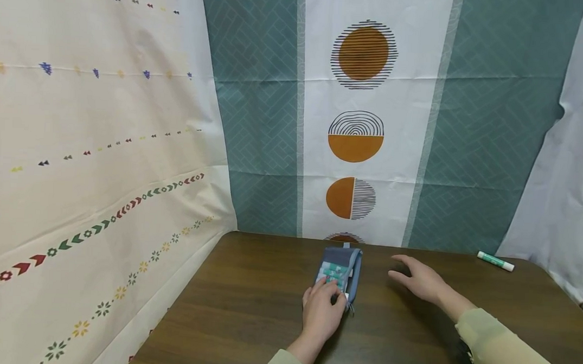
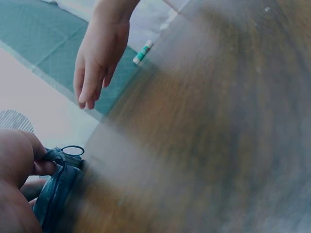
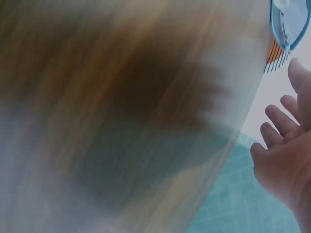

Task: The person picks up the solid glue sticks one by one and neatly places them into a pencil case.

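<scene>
A blue-grey zip pouch [image 1: 339,254] lies on the wooden table, its right side gaping along the zip. Green-and-white sticks [image 1: 334,269] show through its clear front. My left hand [image 1: 322,308] holds the pouch's near end, and in the left wrist view its fingers [image 2: 44,167] pinch the edge of the pouch [image 2: 57,194] close to the zip's ring. To the right of the pouch, my right hand [image 1: 421,280] hovers over the table with fingers spread and nothing in it. The right wrist view shows this hand [image 3: 286,150] with its palm bare.
A green-and-white glue stick [image 1: 495,261] lies at the table's far right edge. Behind the table [image 1: 237,299] hangs a teal and white cloth [image 1: 263,148] with orange circles. A cream patterned cloth [image 1: 103,141] hangs along the left side.
</scene>
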`<state>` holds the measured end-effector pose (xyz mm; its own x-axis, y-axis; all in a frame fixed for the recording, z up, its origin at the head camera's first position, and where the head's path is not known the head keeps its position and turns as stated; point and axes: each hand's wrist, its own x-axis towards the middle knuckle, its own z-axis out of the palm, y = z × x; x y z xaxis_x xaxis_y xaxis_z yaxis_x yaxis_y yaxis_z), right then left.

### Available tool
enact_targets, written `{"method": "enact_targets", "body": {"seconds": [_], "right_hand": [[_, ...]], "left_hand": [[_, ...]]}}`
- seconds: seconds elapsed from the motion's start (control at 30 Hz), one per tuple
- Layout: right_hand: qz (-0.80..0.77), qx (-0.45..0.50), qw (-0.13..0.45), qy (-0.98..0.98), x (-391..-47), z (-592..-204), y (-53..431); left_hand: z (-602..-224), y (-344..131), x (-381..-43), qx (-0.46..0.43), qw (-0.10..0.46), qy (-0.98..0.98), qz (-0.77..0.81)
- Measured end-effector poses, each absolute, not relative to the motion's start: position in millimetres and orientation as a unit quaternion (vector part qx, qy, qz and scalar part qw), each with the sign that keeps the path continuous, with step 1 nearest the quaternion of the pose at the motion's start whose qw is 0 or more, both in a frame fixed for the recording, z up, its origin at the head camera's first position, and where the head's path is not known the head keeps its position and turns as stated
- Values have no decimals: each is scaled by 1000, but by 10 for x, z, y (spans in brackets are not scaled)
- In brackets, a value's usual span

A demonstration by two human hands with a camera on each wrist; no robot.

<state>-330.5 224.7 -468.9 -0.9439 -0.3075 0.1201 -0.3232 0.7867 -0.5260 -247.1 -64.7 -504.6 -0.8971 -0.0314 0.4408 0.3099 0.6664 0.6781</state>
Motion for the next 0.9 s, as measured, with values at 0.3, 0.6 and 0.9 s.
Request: {"method": "enact_targets", "body": {"seconds": [0.3,0.6,0.9], "right_hand": [[252,147,54,-955,-3322,-4724,2672],[237,129,67,-961,-3336,-4734,3037],[217,114,72,-967,-3364,-4753,3402]], "left_hand": [[-5054,-645,-2488,-79,204,-890,-401],[-5082,-650,-2498,-70,193,-894,-398],[-5054,-645,-2486,-77,202,-891,-399]]}}
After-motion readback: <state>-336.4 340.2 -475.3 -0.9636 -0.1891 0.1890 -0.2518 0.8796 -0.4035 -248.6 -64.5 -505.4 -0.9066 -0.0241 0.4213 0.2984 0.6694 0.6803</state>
